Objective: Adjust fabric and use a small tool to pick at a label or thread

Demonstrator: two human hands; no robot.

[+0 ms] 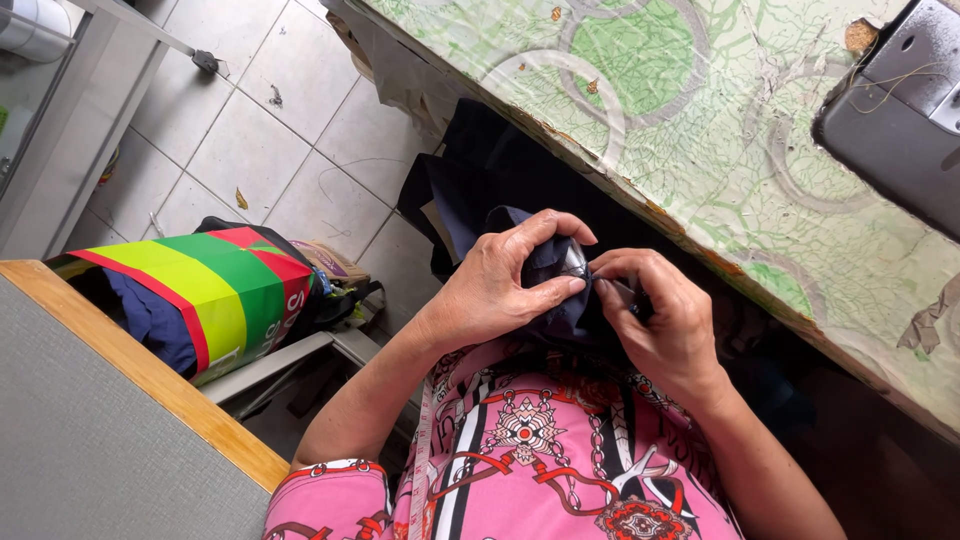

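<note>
A short-sleeved pink top (540, 470) printed with red straps, silver chains and black-and-white bands — forearms bare — and a pale measuring tape (421, 470) hangs down its front.

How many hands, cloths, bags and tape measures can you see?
Bare hands: 2, left and right
Dark navy fabric piece, pinched by both hands: 1
Striped red, yellow and green bag on the floor: 1
Pale measuring tape at the chest: 1
Total: 5
</note>
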